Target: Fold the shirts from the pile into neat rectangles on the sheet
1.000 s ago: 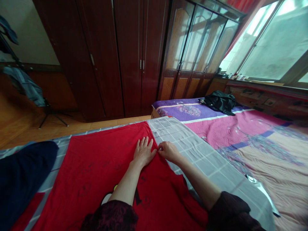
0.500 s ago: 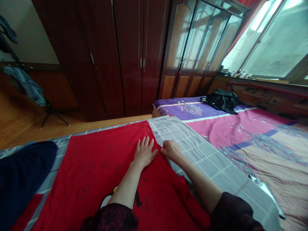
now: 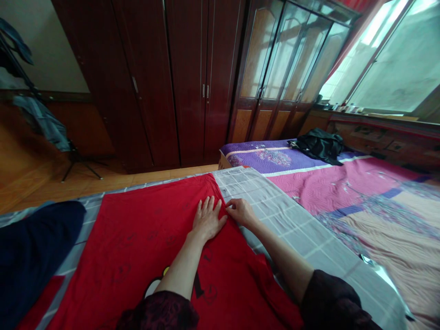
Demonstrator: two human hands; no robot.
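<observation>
A red T-shirt (image 3: 137,229) with a dark print lies spread over a grey checked sheet (image 3: 275,206). My left hand (image 3: 208,221) rests flat on the shirt near its right edge, fingers spread. Just to the right, my right hand (image 3: 241,211) pinches the shirt's edge between thumb and fingertips. Part of the printed figure, with white, black and yellow showing, is hidden under my left forearm. A sleeve-like fold of the shirt lies bunched below my right forearm.
Dark blue cloth (image 3: 37,247) lies at the left. A second bed (image 3: 350,183) with a purple and pink cover stands at the right, a black garment (image 3: 318,145) on it. Behind are dark red wardrobes (image 3: 192,91) and a clothes stand (image 3: 74,153).
My right hand has shifted slightly left along the shirt's edge, its fingers now extended in a pinch rather than curled in a fist. My left hand stays flat in place.
</observation>
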